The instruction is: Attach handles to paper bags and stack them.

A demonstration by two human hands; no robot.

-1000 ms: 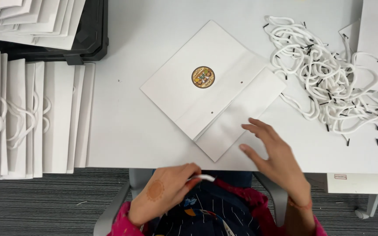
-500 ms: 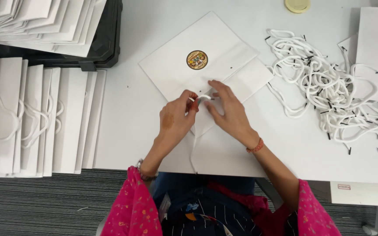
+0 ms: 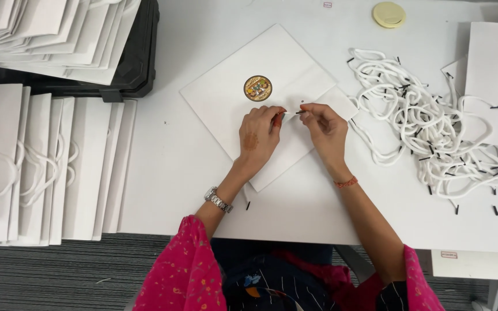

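A flat white paper bag (image 3: pixel 243 69) with a round gold and brown sticker (image 3: pixel 257 88) lies tilted on the white table (image 3: pixel 168 173). My left hand (image 3: pixel 259 137) rests on the bag and pinches its upper edge just below the sticker. My right hand (image 3: pixel 325 128) pinches the black-tipped end of a white cord right beside my left fingertips. The cord runs under my hands, and its other black tip (image 3: pixel 247 205) pokes out near my left wrist.
A tangled heap of white cords with black tips (image 3: pixel 427 124) lies to the right. More white sheets (image 3: pixel 494 80) sit at the far right. Rows of finished bags with handles (image 3: pixel 36 167) fill the left; a black tray (image 3: pixel 128 69) of bags stands behind. A yellow disc (image 3: pixel 389 14) lies at the back.
My hands came up from my lap onto the bag and met at its edge, now holding a cord end there. The view has shifted slightly.
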